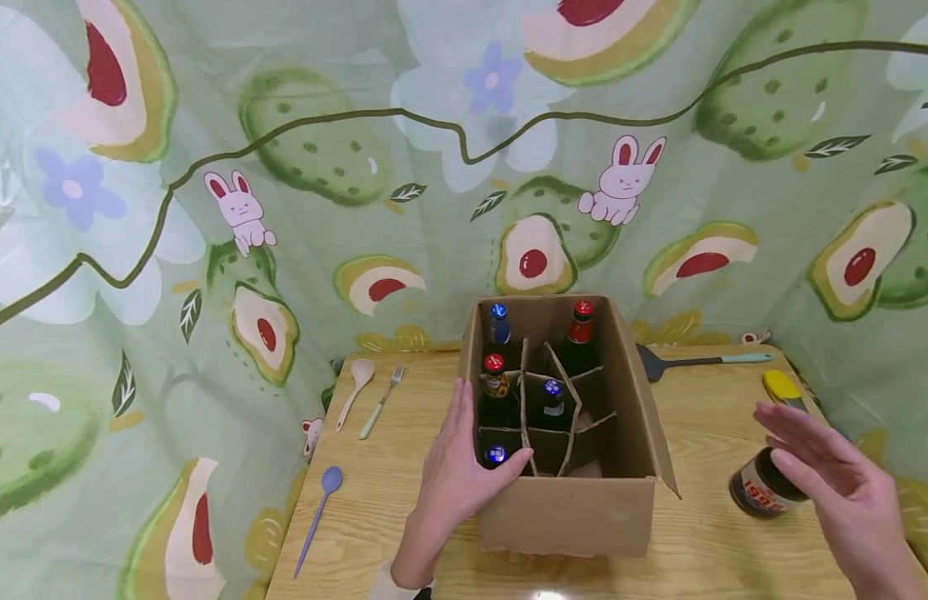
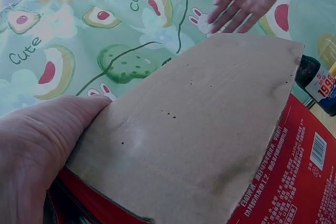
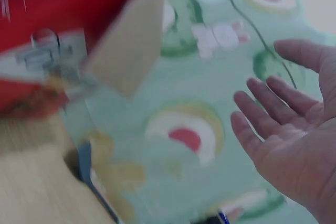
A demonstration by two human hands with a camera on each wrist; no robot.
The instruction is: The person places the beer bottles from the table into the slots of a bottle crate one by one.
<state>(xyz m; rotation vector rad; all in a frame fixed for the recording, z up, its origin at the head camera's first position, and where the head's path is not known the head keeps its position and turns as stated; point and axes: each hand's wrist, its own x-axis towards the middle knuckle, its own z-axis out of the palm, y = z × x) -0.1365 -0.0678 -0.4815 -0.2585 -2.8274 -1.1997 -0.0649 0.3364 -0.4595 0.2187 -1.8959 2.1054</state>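
Note:
An open cardboard box (image 1: 576, 512) with card dividers stands mid-table and holds several upright dark bottles with red and blue caps (image 1: 495, 392). My left hand (image 1: 455, 462) lies flat against the box's left wall, fingers straight and thumb at the rim. In the left wrist view that hand (image 2: 42, 150) presses a brown flap (image 2: 194, 129). My right hand (image 1: 820, 462) hovers open to the right of the box, holding nothing, just above a dark bottle with a red label (image 1: 762, 489) lying on the table. In the blurred right wrist view the palm (image 3: 294, 145) is spread.
A wooden table (image 1: 719, 433) backed by green printed cloth. A cream spoon (image 1: 355, 387), a fork (image 1: 381, 400) and a blue spoon (image 1: 321, 510) lie to the left. A dark spatula (image 1: 696, 360) and a yellow utensil (image 1: 781, 387) lie at the back right.

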